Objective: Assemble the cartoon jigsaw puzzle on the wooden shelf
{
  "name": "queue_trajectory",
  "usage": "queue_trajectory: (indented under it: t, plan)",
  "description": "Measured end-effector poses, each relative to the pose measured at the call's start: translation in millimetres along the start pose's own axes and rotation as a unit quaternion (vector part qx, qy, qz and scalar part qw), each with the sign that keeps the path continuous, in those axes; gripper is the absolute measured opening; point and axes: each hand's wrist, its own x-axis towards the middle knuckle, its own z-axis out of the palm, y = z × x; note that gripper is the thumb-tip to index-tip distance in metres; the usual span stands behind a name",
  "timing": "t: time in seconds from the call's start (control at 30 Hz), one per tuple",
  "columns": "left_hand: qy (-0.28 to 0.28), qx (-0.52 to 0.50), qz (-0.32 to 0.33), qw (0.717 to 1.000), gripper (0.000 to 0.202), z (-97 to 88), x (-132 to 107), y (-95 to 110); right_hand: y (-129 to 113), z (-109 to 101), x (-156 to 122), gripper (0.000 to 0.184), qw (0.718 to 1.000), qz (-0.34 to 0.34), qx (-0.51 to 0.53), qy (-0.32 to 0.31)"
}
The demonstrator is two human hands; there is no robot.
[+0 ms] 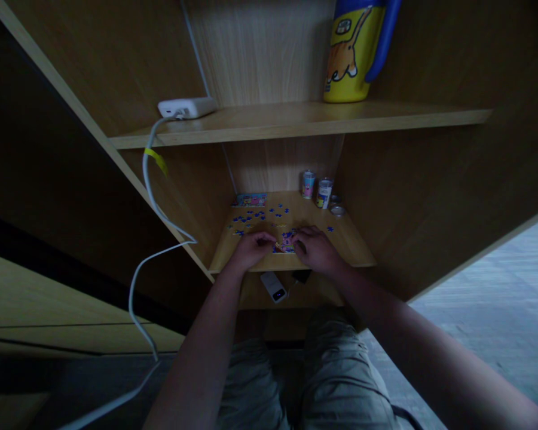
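My left hand [253, 246] and my right hand [311, 246] rest side by side on a low wooden shelf [354, 248]. Both have their fingers curled and pinched over a small joined patch of puzzle pieces [285, 242] between them. Several loose blue puzzle pieces [255, 216] lie scattered on the shelf just beyond my hands. A colourful picture card [250, 199] lies flat at the back left of the shelf. What each fingertip grips is too small to make out clearly.
Two small printed tins [316, 189] and their lids [337, 209] stand at the shelf's back right. A white adapter [186, 107] with a cable [149, 179] sits on the upper shelf, beside a yellow and blue jug [356, 48]. A power bank [274, 286] lies below.
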Motion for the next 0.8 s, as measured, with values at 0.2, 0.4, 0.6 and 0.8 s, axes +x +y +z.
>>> queue_trajectory:
  t: [0.2,0.4,0.6,0.8]
  plan:
    - [0.000,0.025,-0.001,1.000,0.014,3.0,1.1,-2.1,-0.9,-0.4,-0.5,0.013,1.000,0.002,-0.003,0.000]
    - [0.013,0.048,0.009,0.999,0.017,4.9,3.3,-5.7,-0.1,0.3,-1.1,0.013,1.000,0.002,-0.005,0.003]
    - [0.020,0.060,0.021,0.998,0.018,5.4,4.3,-6.5,0.5,0.8,-1.6,0.013,1.000,-0.002,0.000,0.004]
    - [0.016,0.046,0.034,0.998,0.010,5.5,4.2,-5.4,-0.4,0.3,-0.6,0.013,1.000,-0.006,-0.004,0.000]
